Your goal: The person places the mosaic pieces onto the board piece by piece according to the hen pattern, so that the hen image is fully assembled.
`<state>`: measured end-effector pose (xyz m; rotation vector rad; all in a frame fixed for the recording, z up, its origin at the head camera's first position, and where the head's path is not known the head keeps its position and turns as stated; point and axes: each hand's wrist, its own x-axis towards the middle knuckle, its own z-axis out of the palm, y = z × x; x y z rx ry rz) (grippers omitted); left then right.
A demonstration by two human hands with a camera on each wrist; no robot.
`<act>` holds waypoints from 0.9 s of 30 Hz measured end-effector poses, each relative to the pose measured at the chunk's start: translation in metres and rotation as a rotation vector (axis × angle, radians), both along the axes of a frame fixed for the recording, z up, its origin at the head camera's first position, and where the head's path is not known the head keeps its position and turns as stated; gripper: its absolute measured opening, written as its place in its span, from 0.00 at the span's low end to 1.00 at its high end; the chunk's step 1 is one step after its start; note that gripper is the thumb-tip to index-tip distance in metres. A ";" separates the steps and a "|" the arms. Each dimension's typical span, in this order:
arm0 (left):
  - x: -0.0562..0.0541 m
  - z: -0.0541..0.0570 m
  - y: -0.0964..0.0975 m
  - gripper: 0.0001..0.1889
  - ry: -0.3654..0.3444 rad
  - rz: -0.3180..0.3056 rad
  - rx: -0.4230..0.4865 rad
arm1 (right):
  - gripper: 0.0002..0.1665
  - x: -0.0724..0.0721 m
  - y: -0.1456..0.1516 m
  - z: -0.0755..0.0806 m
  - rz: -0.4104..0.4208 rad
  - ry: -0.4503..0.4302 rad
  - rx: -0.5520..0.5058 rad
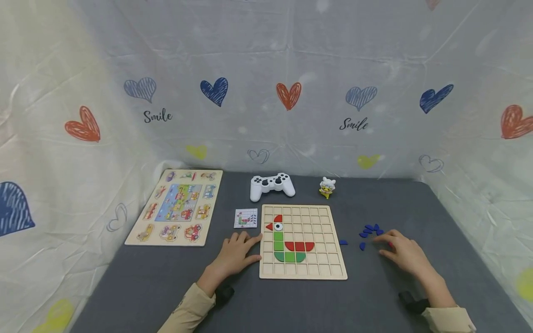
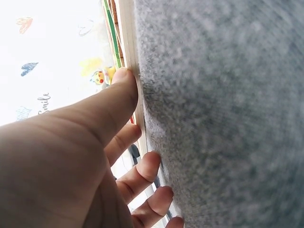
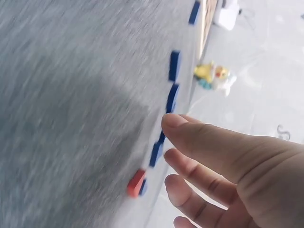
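Note:
A light wooden grid board (image 1: 301, 272) lies flat, bearing red and green pieces and a round eye piece (image 1: 278, 226) in a bird shape. At its left edge rests my left hand (image 1: 234, 255), thumb and forefinger touching the side; the left wrist view shows the thumb against the rim. To the right of the board, my right hand (image 1: 405, 253) hovers low beside several small blue pieces (image 1: 368, 227), fingers slightly bent and nothing held. A red piece (image 3: 136, 183) lies by the blue ones, below the fingers. One blue piece (image 1: 343, 242) is at the board's right edge.
A pattern card (image 1: 245, 218) lies left of the board. Behind are a white game controller (image 1: 272, 185) and a small figurine (image 1: 327, 187). A vehicle puzzle board (image 1: 143, 231) occupies the back left. A sheet printed with hearts surrounds the dark table (image 1: 312, 305).

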<state>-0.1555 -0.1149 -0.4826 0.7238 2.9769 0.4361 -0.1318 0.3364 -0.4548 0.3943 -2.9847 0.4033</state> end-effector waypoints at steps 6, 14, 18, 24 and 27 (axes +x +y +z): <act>-0.001 -0.002 0.000 0.32 0.008 -0.004 0.001 | 0.18 0.002 0.016 -0.003 -0.038 -0.049 -0.001; 0.000 -0.002 0.000 0.32 0.004 -0.003 0.001 | 0.18 0.002 0.028 -0.006 -0.050 -0.051 0.026; 0.000 -0.001 0.000 0.32 0.000 0.000 -0.003 | 0.17 0.001 0.030 -0.006 -0.059 -0.050 0.035; 0.000 -0.001 0.000 0.32 0.002 0.001 0.000 | 0.15 0.000 0.028 -0.005 -0.087 -0.080 0.009; 0.000 -0.001 0.000 0.32 0.004 0.000 0.000 | 0.13 -0.001 0.027 -0.005 -0.103 -0.106 -0.013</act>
